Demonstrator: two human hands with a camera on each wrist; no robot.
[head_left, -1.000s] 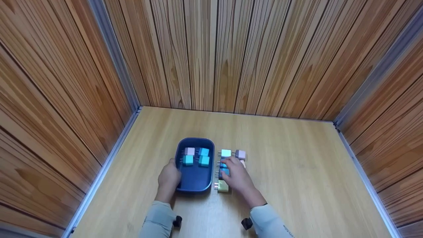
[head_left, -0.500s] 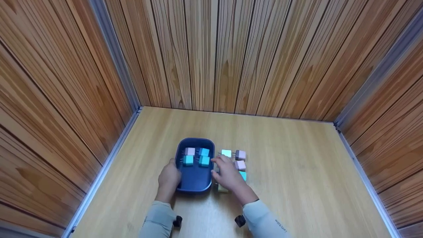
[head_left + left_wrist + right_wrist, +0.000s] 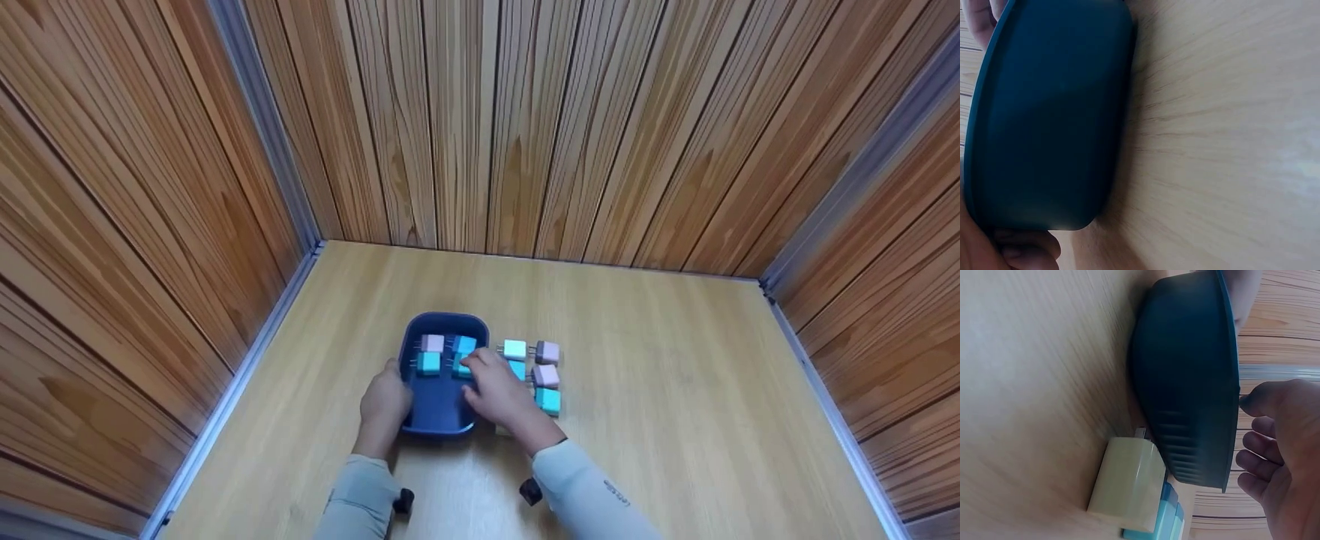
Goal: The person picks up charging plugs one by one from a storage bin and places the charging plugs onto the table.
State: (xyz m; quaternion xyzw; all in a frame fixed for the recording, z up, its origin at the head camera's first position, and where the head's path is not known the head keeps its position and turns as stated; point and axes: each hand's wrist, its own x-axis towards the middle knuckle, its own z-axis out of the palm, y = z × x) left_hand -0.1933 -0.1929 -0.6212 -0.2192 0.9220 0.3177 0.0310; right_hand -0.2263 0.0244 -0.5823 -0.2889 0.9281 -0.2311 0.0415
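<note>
My left hand [image 3: 385,405] grips the left side of a dark blue plastic tray [image 3: 442,416]; in the left wrist view its curled fingers [image 3: 1033,247] lie against the tray wall. Inside are a lilac charger plug [image 3: 432,343], a blue one [image 3: 464,345] and two teal ones [image 3: 428,364]. My right hand [image 3: 496,390] is over the tray's right rim, fingers toward the right-hand teal plug [image 3: 461,366]. Seen from the right wrist, thumb and fingers are apart at the rim [image 3: 1233,371], with nothing visible between them; whether they touch a plug is hidden.
Right of the tray stand several more plugs: pale green [image 3: 514,349], purple [image 3: 547,352], pink [image 3: 546,376] and teal [image 3: 548,402]. The right wrist view shows a yellow plug [image 3: 1129,481] close beside the tray. Wood-panelled walls [image 3: 525,127] enclose the table [image 3: 675,390].
My right hand has moved left from the plugs beside the tray to over its right rim, uncovering the pink and teal plugs. The left hand and tray stay put.
</note>
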